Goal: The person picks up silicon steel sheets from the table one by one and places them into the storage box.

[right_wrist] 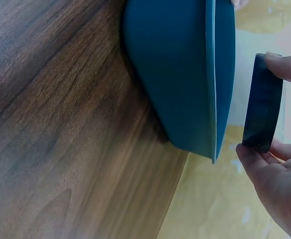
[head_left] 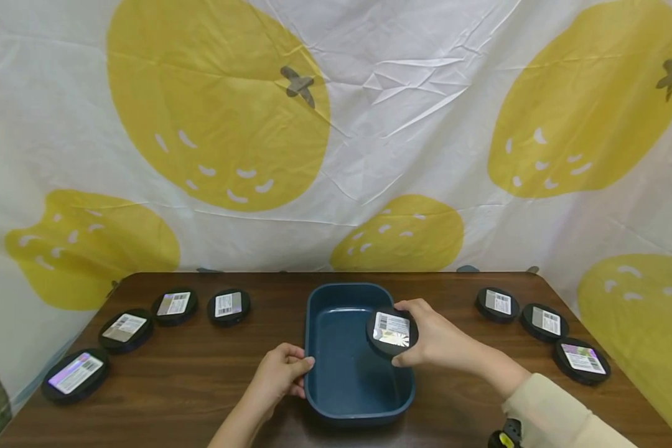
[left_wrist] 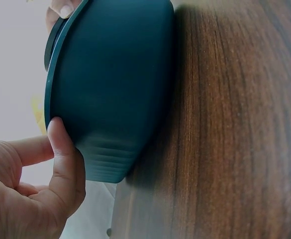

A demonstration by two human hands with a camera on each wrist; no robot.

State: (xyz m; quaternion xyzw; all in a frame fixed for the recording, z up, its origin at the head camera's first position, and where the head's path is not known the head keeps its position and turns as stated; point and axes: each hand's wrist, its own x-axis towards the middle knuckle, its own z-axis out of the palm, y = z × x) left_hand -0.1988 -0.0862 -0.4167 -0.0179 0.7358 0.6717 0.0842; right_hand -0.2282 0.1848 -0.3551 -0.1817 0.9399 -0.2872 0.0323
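Note:
A deep blue rectangular bin (head_left: 341, 367) with rounded corners stands on the table, and nothing shows inside it. My left hand (head_left: 282, 375) pinches the bin's left rim between thumb and fingers; the left wrist view shows this hand (left_wrist: 46, 174) at the rim too. Above the bin's right side, my right hand (head_left: 434, 336) grips a round black disc-shaped case (head_left: 392, 333) by its edge, its label side up. In the right wrist view the case (right_wrist: 263, 102) is held between thumb and fingers, apart from the bin's rim.
Several similar black round cases with white labels lie at the table's left, among them one near the front (head_left: 75, 375). Three more lie at the right, the nearest (head_left: 581, 361) by the table's edge. A lemon-print cloth (head_left: 403, 137) hangs behind the brown table (head_left: 201, 367).

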